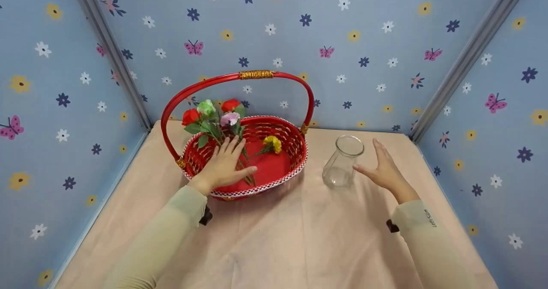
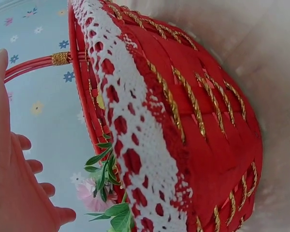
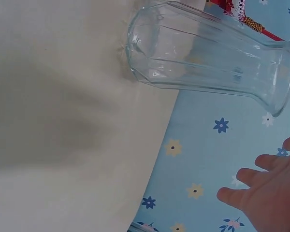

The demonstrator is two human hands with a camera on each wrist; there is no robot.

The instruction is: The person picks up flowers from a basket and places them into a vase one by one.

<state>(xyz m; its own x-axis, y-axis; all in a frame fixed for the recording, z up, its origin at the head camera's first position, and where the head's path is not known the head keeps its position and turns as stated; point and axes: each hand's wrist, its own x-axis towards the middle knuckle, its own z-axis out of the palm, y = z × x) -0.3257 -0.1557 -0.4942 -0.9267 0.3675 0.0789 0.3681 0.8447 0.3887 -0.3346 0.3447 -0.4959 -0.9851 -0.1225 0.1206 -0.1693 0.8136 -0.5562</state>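
Observation:
A red woven basket [image 1: 280,178] with a tall arched handle [image 1: 195,87] stands on the table. Artificial flowers lie in it: red ones [image 1: 191,117], a green-white one [image 1: 206,108] and a pink one [image 1: 230,118] lean over the left rim, while a yellow flower [image 1: 274,144] lies inside. Over the basket's near left side my left hand [image 1: 222,165] is spread above the stems, holding nothing. To the right stands a clear glass vase [image 1: 339,171], upright. My right hand [image 1: 387,173], fingers extended, hovers just right of the vase; the right wrist view shows a gap between them.
A pale pink cloth [image 1: 274,246] covers the table. Blue patterned panels [image 1: 274,32] enclose it at the back and both sides, joined by grey corner posts [image 1: 466,62]. The basket's handle rises high above its rim, which has white lace trim [image 2: 130,130].

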